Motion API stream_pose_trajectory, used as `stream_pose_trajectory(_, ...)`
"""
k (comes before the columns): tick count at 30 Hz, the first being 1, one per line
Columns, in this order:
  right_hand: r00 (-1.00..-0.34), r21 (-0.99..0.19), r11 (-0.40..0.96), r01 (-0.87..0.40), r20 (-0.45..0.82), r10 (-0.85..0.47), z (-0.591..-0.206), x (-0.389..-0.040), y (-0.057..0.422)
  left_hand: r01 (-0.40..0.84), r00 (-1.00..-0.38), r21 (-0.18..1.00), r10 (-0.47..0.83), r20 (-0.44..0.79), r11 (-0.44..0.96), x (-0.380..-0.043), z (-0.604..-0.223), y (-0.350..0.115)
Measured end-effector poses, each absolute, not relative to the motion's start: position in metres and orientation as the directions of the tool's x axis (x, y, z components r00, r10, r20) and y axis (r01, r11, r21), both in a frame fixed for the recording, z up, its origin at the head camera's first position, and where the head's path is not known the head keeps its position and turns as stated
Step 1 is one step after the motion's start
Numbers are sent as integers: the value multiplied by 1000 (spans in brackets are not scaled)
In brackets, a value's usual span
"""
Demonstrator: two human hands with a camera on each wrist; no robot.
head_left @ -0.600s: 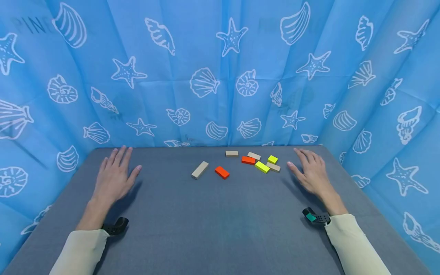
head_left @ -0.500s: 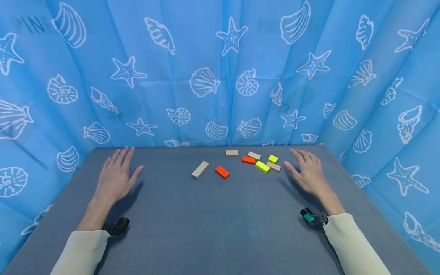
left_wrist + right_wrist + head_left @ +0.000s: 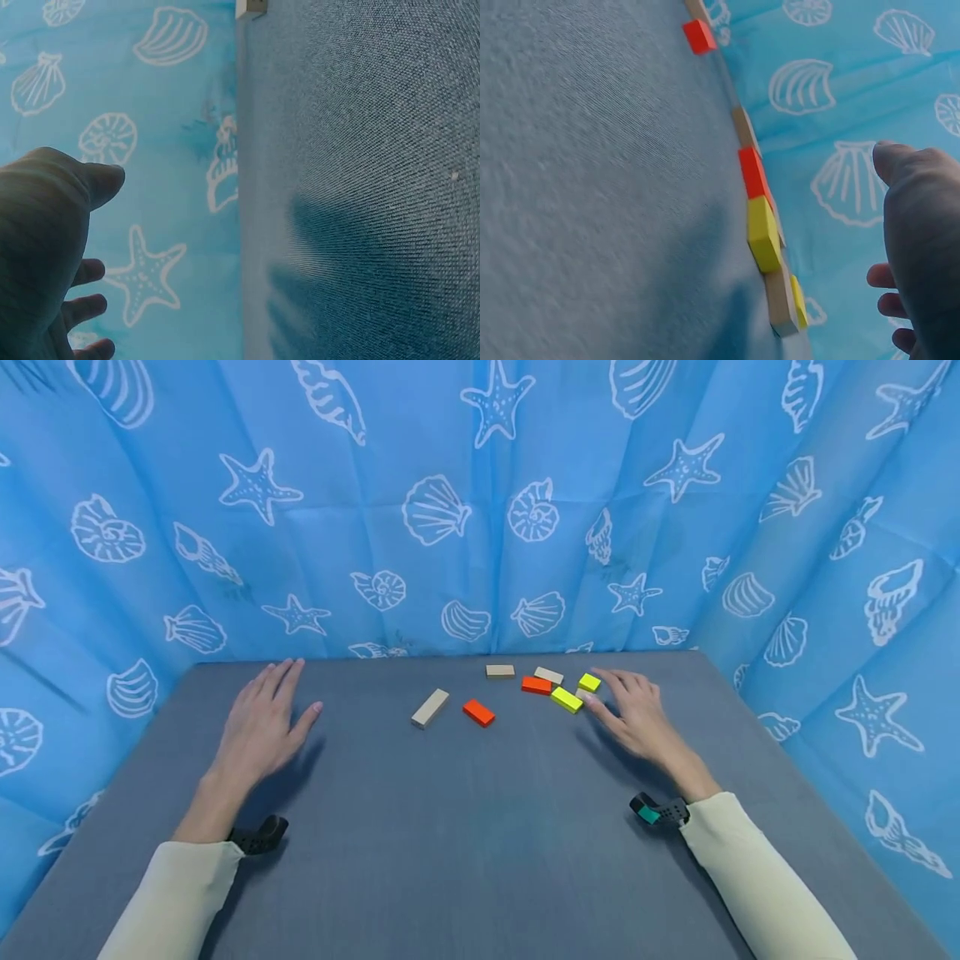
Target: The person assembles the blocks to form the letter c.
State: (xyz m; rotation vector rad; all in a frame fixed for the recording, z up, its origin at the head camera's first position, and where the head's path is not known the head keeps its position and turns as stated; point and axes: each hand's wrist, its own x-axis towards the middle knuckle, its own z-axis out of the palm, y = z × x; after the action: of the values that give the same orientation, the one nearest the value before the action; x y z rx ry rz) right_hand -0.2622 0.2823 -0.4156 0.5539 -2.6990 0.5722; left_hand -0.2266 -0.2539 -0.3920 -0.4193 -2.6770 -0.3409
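My left hand (image 3: 258,727) is held over the left side of the grey table, fingers extended, thumb apart, holding nothing. My right hand (image 3: 628,717) hovers by the block cluster with its thumb and fingers spread, also without anything in it. Its thumb partly covers a plain wooden block (image 3: 781,304) in the head view. Beside that block lie a yellow block (image 3: 567,700), a smaller-looking yellow one (image 3: 589,682), a red-orange block (image 3: 536,686) and another plain wooden block (image 3: 549,676). A second red-orange block (image 3: 478,712) rests nearer the middle.
A long plain wooden block (image 3: 430,708) lies at an angle left of centre. Close to the back edge is one more wooden block (image 3: 500,672). Behind the grey cloth-covered table (image 3: 450,843) hangs a blue curtain (image 3: 360,527) with white shells and starfish.
My right hand has moved left to the block cluster, and its thumb now overlaps a wooden block in view. The left hand has shifted slightly right. The head view has tilted down a little.
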Motion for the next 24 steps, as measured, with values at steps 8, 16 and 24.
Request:
stream_pose_trajectory(8, -882, -384, 807, -450, 331, -335, -417, -266, 255, 334, -908, 264, 234, 347, 905, -234, -391, -233)
stream_pose_trajectory(16, -880, -536, 699, -473, 243, -409, -422, -267, 213, 301, -953, 537, 239, 184, 788, -256, -402, -189)
stream_pose_trajectory(24, -883, -621, 642, -450, 203, -424, -433, -277, 174, 272, -957, 644, 268, 107, 715, -275, -417, -152)
